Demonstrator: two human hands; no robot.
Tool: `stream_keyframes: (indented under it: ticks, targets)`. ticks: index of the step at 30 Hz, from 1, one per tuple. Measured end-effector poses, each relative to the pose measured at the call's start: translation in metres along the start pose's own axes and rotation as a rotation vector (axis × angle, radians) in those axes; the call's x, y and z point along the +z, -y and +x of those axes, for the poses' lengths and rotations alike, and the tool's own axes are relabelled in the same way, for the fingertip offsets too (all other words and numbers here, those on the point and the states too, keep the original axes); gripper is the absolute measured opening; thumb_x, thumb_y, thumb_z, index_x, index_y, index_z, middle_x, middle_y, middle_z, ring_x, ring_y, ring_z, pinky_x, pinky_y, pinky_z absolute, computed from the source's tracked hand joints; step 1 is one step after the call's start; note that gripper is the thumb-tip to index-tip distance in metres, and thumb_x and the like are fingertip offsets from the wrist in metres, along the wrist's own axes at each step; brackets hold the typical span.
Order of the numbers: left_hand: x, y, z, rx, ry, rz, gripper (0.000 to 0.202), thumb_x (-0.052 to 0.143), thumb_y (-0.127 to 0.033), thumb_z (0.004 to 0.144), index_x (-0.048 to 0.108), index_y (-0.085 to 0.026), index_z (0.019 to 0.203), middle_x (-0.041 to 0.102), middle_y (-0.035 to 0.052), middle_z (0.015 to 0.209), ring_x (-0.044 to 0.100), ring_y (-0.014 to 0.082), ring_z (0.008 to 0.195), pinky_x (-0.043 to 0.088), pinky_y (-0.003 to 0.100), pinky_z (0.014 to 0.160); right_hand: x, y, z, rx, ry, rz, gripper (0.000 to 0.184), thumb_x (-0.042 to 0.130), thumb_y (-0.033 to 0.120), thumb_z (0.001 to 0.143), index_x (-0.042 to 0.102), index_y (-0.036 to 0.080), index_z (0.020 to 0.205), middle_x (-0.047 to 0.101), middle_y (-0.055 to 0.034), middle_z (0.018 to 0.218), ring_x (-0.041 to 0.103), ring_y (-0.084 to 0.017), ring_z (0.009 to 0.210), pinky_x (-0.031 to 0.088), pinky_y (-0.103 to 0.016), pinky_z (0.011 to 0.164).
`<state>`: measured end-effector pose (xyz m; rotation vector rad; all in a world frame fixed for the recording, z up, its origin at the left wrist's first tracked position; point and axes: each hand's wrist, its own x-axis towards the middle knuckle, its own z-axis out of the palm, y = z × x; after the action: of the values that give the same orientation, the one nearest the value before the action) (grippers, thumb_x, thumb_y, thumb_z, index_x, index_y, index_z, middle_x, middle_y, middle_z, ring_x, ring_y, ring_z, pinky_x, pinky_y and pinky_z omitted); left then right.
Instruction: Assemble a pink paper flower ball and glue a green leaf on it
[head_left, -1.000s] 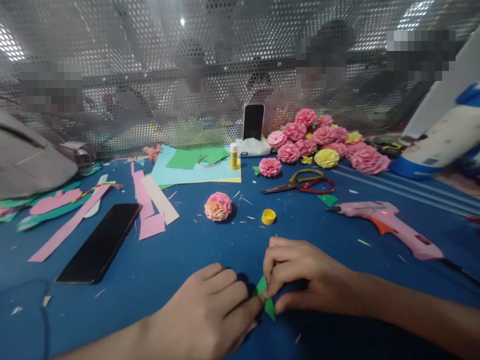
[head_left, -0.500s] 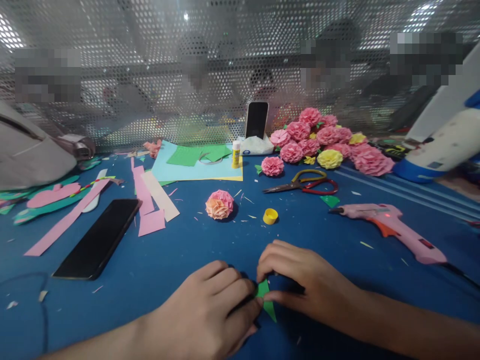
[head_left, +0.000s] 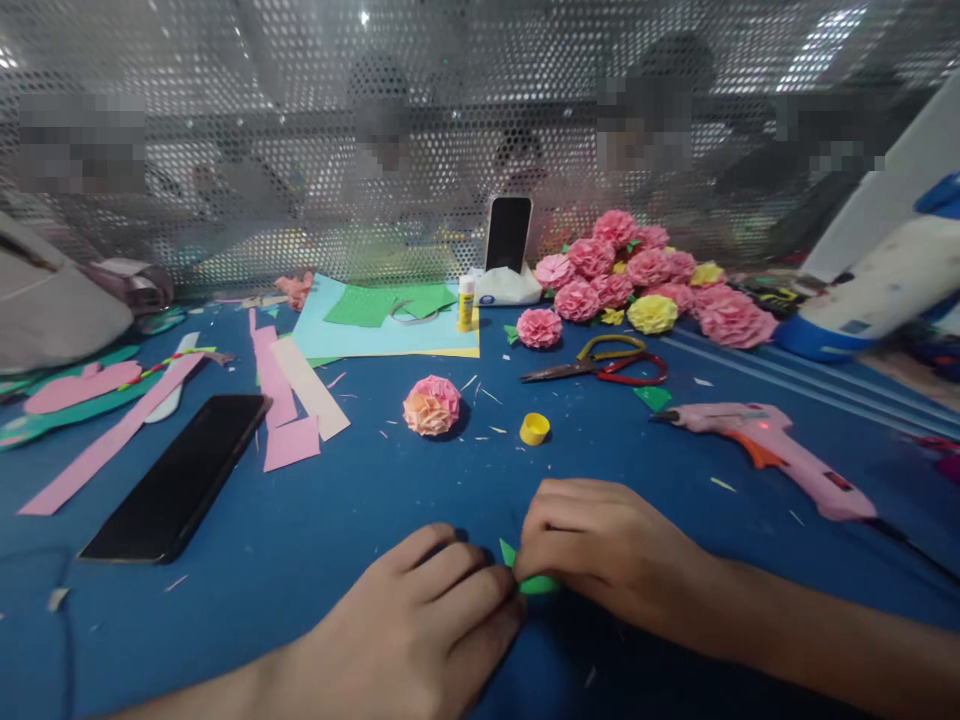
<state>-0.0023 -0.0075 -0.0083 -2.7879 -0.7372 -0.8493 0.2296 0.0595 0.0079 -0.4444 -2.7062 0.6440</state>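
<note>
A small piece of green paper (head_left: 538, 586) shows between my two hands at the front of the table, curled, with one pointed tip sticking up. My left hand (head_left: 442, 610) is closed on its left side, fingertips hidden under the knuckles. From the right, my right hand (head_left: 600, 540) pinches the same piece, with the fingers bent over it. Most of the paper is covered by the fingers. Beyond the hands sits a pink and peach paper flower ball (head_left: 432, 406), beside a yellow glue cap (head_left: 535, 429).
At right lie a pink hot glue gun (head_left: 772, 440) and scissors (head_left: 600, 365). Behind them are piled paper flowers (head_left: 615, 270). A glue stick (head_left: 466, 305) stands on blue paper (head_left: 322, 335). A black phone (head_left: 180, 475) and pink strips (head_left: 112, 435) lie left. A perforated metal screen (head_left: 300, 150) borders the back.
My right hand has closed in and turned over the green paper, which has gone from a flat pointed shape to a curled one. The view has shifted slightly.
</note>
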Motion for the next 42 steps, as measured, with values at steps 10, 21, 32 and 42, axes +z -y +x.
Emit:
stream_keyframes:
  ticks: [10,21,32,42]
  targets:
    - [-0.006,0.005,0.002,-0.006,0.098,-0.052,0.025,0.048,-0.015,0.099,0.068,-0.013,0.114,0.074,0.0059,0.099,0.067,0.0201,0.087,0.053,0.035,0.084,-0.001,-0.011,0.003,-0.155,-0.058,-0.21,0.022,0.046,0.022,0.105,0.064,0.02,0.093,0.068,0.0018,0.101,0.052,-0.015,0.091,0.034,-0.03,0.08]
    - [-0.008,0.006,0.0,0.015,0.143,-0.029,0.026,0.048,-0.015,0.099,0.066,-0.013,0.118,0.073,0.0061,0.104,0.067,0.0209,0.088,0.052,0.039,0.089,-0.004,-0.022,0.009,-0.392,-0.057,-0.426,0.013,0.058,0.019,0.099,0.06,0.019,0.087,0.069,0.0039,0.096,0.054,-0.014,0.088,0.034,-0.031,0.069]
    - [-0.013,0.016,-0.003,0.05,0.197,-0.084,0.032,0.047,-0.014,0.099,0.059,-0.01,0.128,0.072,0.0088,0.113,0.064,0.0225,0.099,0.05,0.04,0.097,-0.01,-0.022,0.004,-0.343,-0.02,-0.404,0.012,0.057,0.021,0.1,0.068,0.022,0.096,0.069,0.0011,0.103,0.053,-0.015,0.09,0.037,-0.03,0.074]
    - [-0.012,0.014,-0.003,0.112,0.234,-0.008,0.031,0.049,-0.014,0.099,0.06,-0.009,0.129,0.069,0.0043,0.121,0.06,0.0207,0.103,0.041,0.041,0.103,-0.008,-0.026,0.003,-0.326,-0.031,-0.383,0.015,0.057,0.018,0.099,0.07,0.025,0.102,0.067,-0.0007,0.104,0.052,-0.016,0.088,0.034,-0.031,0.072]
